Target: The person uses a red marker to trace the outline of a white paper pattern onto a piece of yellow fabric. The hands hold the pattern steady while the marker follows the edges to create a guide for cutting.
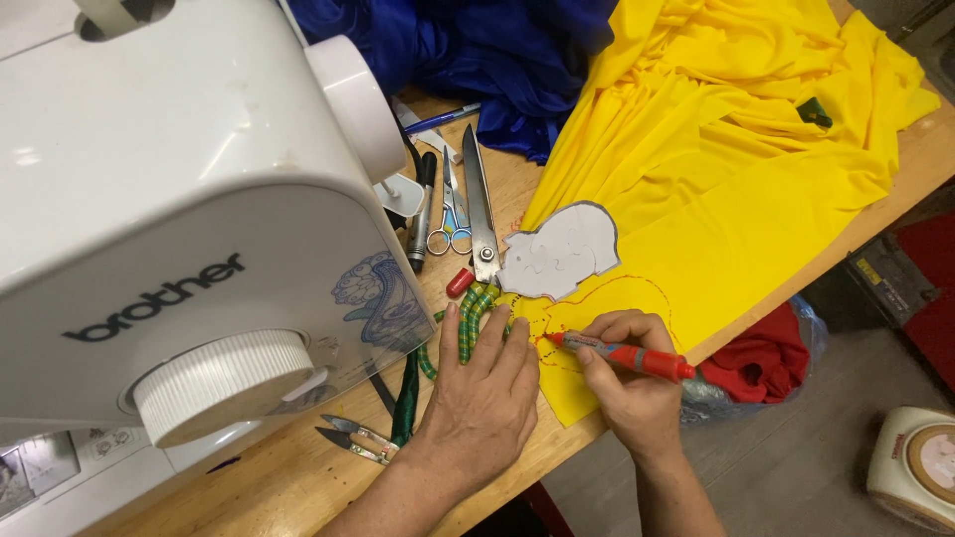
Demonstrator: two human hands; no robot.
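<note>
the yellow fabric (716, 169) lay spread across the wooden table (298, 477), its near corner pulled flat to the table's front edge so it could be marked. the right hand (625, 383) was closed around a red marker (622, 355) in a writing grip, the tip pressed on the yellow fabric's near corner, on a dotted red outline (637, 288) that curved across the cloth. the left hand (484, 398) lay open and flat, fingers spread, just left of the marker tip, its fingertips on the edge of the yellow fabric, apparently to keep the stretchy cloth from shifting under the tip; it gripped nothing.

a grey-edged paper pattern piece (557, 254) rested on the yellow fabric just behind the dotted line, set aside yet near enough to compare shapes. large shears (481, 214) lay closed just off the fabric's left edge, blades pointing away, their green-wrapped handles (476, 313) partly under the left fingers. left of the shears lay small scissors (453, 214) and a black pen (422, 214). a white sewing machine (179, 219) stood well left of the yellow fabric, with thread snips (358, 440) at its foot. blue fabric (487, 60) was bunched behind the yellow cloth's far left edge.
</note>
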